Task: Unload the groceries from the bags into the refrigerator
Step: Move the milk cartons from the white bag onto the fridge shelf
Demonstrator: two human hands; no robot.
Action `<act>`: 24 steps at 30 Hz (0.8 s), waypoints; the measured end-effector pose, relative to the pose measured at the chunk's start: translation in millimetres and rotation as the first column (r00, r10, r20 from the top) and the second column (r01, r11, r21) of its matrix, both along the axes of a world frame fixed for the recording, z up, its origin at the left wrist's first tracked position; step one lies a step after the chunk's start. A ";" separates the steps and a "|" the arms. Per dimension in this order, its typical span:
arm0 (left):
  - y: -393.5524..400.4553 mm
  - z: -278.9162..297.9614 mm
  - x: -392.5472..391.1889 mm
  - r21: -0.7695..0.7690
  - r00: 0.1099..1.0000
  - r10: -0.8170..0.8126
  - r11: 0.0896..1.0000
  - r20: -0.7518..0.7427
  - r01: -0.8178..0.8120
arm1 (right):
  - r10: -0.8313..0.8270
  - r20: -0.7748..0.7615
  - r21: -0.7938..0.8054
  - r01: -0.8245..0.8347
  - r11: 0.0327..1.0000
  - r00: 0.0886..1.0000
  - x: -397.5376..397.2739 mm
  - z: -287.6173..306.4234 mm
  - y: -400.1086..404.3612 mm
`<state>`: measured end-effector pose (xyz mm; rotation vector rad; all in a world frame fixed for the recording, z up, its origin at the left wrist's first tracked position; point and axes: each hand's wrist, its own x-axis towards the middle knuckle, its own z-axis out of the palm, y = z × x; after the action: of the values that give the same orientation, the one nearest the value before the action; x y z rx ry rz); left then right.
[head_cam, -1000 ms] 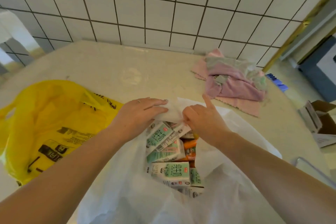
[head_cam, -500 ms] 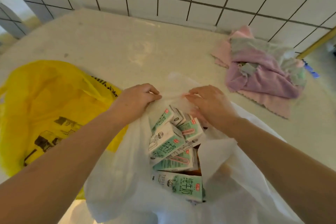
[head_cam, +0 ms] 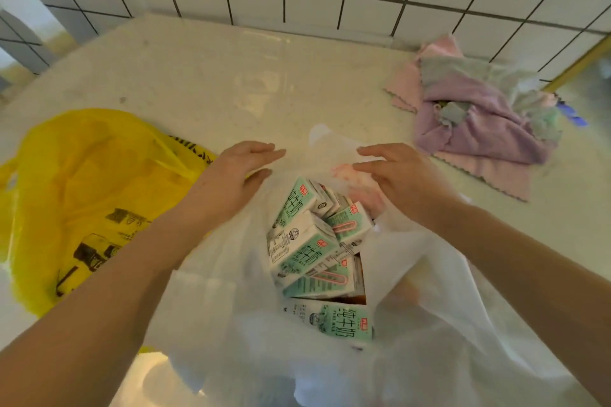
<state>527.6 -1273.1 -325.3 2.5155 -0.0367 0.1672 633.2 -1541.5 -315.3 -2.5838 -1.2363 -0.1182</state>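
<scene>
Head view: left hand (head_cam: 231,180) and right hand (head_cam: 405,182) open, gripping nothing, over white bag (head_cam: 211,314); cartons (head_cam: 302,248) loosely heaped just below fingertips, liable to spill if bag sags.

Thin translucent white plastic bag (head_cam: 429,324), glossy printed milk cartons (head_cam: 302,251), crinkly yellow plastic bag (head_cam: 82,182), soft cloths (head_cam: 479,122).

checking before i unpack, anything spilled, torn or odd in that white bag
No spill or tear shows. The milk cartons lie jumbled at all angles in the white bag, not stacked. Beyond it, crumpled cloths sit heaped on the counter.
</scene>
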 end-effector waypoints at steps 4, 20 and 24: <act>-23.2 39.4 -40.9 0.032 0.989 -0.095 0.995 0.111 0.092 | 0.250 -0.023 0.033 -0.249 0.968 0.968 -39.9 27.7 -9.6; -136.2 13.8 -143.2 0.349 0.870 -0.471 0.799 -0.142 0.490 | 0.262 -0.214 -0.644 -0.338 0.686 0.941 -131.6 32.3 -78.2; -167.1 3.7 -159.0 0.281 0.901 -0.350 0.865 -0.257 0.416 | 0.272 -0.202 -0.654 -0.336 0.677 0.941 -142.2 36.5 -100.1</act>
<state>368.6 -1440.2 -321.5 2.7802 -0.5265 -0.2787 491.1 -1641.6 -278.8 -2.8309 -1.9452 0.6428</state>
